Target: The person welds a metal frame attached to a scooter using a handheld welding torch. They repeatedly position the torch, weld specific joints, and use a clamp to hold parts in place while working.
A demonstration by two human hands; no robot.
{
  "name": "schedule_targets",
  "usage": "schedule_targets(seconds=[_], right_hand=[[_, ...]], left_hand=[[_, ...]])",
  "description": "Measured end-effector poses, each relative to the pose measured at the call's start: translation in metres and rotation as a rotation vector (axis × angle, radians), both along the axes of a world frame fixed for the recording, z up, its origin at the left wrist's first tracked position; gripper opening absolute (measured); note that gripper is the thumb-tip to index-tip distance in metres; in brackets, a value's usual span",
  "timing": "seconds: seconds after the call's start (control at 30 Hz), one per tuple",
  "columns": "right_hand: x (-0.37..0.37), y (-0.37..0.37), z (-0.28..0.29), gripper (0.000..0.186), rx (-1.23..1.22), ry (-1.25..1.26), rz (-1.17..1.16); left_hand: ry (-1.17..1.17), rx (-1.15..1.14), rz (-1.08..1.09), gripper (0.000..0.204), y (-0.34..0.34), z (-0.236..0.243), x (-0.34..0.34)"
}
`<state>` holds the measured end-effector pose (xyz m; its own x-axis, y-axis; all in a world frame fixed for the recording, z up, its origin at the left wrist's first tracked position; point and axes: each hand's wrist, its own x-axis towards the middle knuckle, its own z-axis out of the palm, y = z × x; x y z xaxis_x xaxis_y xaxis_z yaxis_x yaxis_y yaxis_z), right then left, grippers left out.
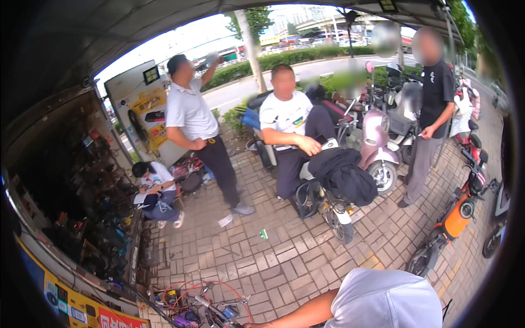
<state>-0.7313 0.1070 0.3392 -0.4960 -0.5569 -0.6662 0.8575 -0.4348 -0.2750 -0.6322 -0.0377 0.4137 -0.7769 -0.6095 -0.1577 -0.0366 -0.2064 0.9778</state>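
A bare arm in a light grey sleeve, apparently my right, reaches leftward along the lower edge. Only a sliver of my right hand shows, and its fingers are cut off by the picture's edge. Nearest to it are what look like grey bar-shaped bike parts. A thin orange-red cable or hose loops around them. Beside these lies a purple object too cluttered to make out. My left hand is out of view.
One person sits on a scooter draped with dark cloth. Others stand at left and right; another crouches, writing. Parked are a pink scooter and an orange one. Cluttered shelves line the left.
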Motion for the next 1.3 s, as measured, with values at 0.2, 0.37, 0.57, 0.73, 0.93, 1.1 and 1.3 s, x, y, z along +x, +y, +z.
schedule_targets(seconds=[0.2,0.37,0.57,0.73,0.93,1.1,1.3], right_hand=[[-0.021,0.024,0.016,0.029,0.052,-0.183,-0.370],[-0.026,-0.002,0.030,0.028,0.097,-0.226,-0.507],[-0.042,-0.024,0.008,0.029,-0.045,-0.172,-0.509],[-0.046,-0.034,0.028,0.024,-0.076,-0.181,-0.495],[-0.024,-0.004,0.013,0.046,-0.058,-0.230,-0.255],[-0.054,0.127,0.143,0.030,0.302,0.621,-0.019],[-0.137,0.443,0.450,0.023,0.968,1.092,-1.458]], left_hand=[[0.040,-0.188,-0.413,0.053,-0.010,-0.095,-0.026],[-0.131,-0.578,-0.922,0.053,-0.034,-0.122,-0.053],[-0.152,-0.802,-1.053,0.054,-0.067,-0.139,-0.077],[-0.160,-0.753,-1.041,0.049,-0.116,-0.156,-0.071],[-0.361,-0.595,-1.048,0.046,-0.144,-0.175,-0.043],[-0.295,-0.314,-1.262,0.037,-0.208,-0.149,-0.058],[-0.454,-0.477,-0.776,0.043,-0.182,-0.147,-0.085]])
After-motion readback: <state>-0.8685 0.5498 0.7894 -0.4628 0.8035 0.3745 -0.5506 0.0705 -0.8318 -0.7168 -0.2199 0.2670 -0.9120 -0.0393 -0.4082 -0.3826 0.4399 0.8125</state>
